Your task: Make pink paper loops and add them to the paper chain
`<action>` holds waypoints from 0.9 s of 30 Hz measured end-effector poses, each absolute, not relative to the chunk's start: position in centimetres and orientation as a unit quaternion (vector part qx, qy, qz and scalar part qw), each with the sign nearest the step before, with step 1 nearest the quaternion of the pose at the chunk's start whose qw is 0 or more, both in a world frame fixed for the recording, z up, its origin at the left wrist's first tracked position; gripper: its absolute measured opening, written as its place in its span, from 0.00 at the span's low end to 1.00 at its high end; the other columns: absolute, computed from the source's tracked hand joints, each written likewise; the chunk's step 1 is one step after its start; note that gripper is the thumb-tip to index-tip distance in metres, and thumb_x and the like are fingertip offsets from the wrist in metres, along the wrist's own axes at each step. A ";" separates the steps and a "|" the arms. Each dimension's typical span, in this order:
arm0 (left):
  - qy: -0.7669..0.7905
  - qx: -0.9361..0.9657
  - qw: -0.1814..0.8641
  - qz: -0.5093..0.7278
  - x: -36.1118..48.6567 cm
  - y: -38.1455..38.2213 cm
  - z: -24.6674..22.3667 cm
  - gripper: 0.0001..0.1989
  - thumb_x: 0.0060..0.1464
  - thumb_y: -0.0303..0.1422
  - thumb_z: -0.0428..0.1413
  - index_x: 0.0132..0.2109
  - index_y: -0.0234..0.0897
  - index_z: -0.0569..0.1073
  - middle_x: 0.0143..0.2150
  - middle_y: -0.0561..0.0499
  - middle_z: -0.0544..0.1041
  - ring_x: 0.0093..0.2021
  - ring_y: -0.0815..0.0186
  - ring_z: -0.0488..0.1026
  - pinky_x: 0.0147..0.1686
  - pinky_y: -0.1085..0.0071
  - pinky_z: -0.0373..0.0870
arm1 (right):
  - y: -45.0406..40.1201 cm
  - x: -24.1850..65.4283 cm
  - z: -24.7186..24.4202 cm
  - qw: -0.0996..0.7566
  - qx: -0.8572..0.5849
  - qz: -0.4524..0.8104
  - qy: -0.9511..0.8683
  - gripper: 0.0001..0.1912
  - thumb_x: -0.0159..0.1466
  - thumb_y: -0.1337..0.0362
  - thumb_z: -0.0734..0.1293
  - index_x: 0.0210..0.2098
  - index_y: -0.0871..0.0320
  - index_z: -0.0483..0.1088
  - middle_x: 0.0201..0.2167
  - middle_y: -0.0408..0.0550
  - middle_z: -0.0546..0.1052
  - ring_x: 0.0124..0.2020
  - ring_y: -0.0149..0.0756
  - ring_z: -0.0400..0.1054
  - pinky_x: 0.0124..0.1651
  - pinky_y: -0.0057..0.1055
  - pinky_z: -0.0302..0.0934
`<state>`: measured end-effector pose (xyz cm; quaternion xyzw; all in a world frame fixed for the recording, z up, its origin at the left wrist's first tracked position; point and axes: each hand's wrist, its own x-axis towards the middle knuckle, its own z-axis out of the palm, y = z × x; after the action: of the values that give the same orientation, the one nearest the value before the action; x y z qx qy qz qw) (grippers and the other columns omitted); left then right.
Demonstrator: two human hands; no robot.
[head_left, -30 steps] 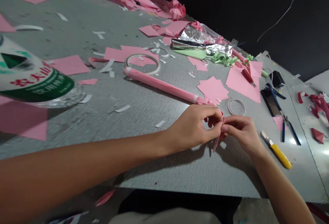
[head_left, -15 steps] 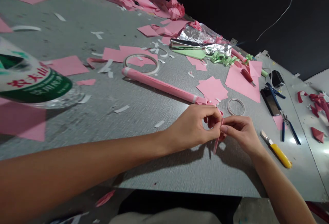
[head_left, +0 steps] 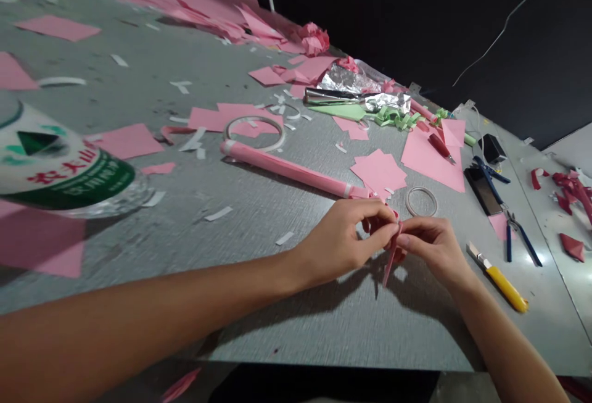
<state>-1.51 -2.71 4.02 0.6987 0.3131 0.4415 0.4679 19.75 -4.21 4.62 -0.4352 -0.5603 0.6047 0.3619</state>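
A small piece of pink paper (head_left: 391, 260) is pinched between the fingertips of both hands, above the grey table. My left hand (head_left: 354, 230) grips it from the left, thumb against forefinger. From the right, my right hand (head_left: 428, 242) is closed on the same piece, and its lower end hangs down as a narrow, pointed strip. Fingers hide most of its upper part. Just beyond my left hand lies a long pink paper roll (head_left: 291, 168) bound with white tape. A ring of tape (head_left: 421, 202) rests behind my right hand.
A yellow utility knife (head_left: 502, 279), pliers (head_left: 522, 237) and a phone (head_left: 483, 191) lie to the right. Pink paper squares (head_left: 379, 170), a larger tape ring (head_left: 254, 134) and foil (head_left: 345, 76) spread behind. A large water bottle (head_left: 74, 171) lies on its side at left.
The whole view has shifted, so the table's things appear slightly lower. Both hands keep their pinch on the pink paper, with little finger movement visible.
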 end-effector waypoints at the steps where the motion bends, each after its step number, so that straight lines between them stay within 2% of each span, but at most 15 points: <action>1: 0.317 0.699 0.465 0.440 -1.5 -2.7 4.1 0.08 0.63 0.29 0.57 0.36 0.35 0.80 0.33 0.51 0.82 0.34 0.66 0.76 0.35 0.72 0.70 | -4.2 19.7 4.6 0.359 -0.436 0.605 -0.561 0.09 0.63 0.58 0.80 0.37 0.56 0.85 0.28 0.46 0.84 0.26 0.34 0.79 0.32 0.30 0.76; 8: 0.334 0.705 0.454 0.431 -1.5 -2.9 4.3 0.08 0.64 0.30 0.58 0.35 0.36 0.79 0.33 0.52 0.81 0.34 0.67 0.76 0.36 0.72 0.70 | -4.0 19.7 3.8 0.352 -0.412 0.637 -0.548 0.11 0.63 0.56 0.80 0.39 0.57 0.84 0.28 0.46 0.84 0.27 0.34 0.80 0.32 0.29 0.76; 13: 0.336 0.722 0.447 0.408 -1.6 -2.7 4.2 0.09 0.66 0.31 0.57 0.36 0.38 0.79 0.33 0.53 0.82 0.34 0.66 0.77 0.38 0.71 0.72 | -3.9 19.4 3.2 0.353 -0.400 0.660 -0.528 0.15 0.62 0.54 0.81 0.38 0.60 0.83 0.32 0.49 0.85 0.28 0.33 0.79 0.34 0.30 0.76; 18: 0.356 0.731 0.426 0.397 -1.8 -2.7 3.9 0.10 0.66 0.33 0.57 0.34 0.38 0.79 0.32 0.52 0.81 0.33 0.65 0.77 0.37 0.71 0.72 | -4.1 19.1 3.4 0.348 -0.390 0.684 -0.509 0.19 0.62 0.50 0.80 0.37 0.61 0.83 0.29 0.48 0.83 0.26 0.31 0.77 0.34 0.29 0.75; 23: 0.368 0.730 0.424 0.389 -2.0 -2.7 3.5 0.09 0.66 0.33 0.58 0.35 0.39 0.79 0.33 0.52 0.81 0.35 0.64 0.78 0.39 0.70 0.73 | -4.1 19.0 3.6 0.357 -0.370 0.689 -0.511 0.18 0.63 0.50 0.79 0.37 0.61 0.83 0.30 0.48 0.83 0.26 0.30 0.76 0.35 0.29 0.74; 27: 0.377 0.719 0.430 0.396 -2.0 -2.7 3.4 0.07 0.64 0.35 0.60 0.39 0.40 0.81 0.37 0.50 0.83 0.39 0.61 0.80 0.42 0.68 0.76 | -3.9 19.2 3.4 0.364 -0.376 0.668 -0.528 0.15 0.65 0.53 0.77 0.35 0.61 0.82 0.26 0.45 0.80 0.25 0.30 0.73 0.32 0.29 0.70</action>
<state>-1.96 -2.71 3.39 0.7187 0.3769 0.3956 0.4301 19.15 -3.95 3.42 -0.3760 -0.5285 0.6682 0.3644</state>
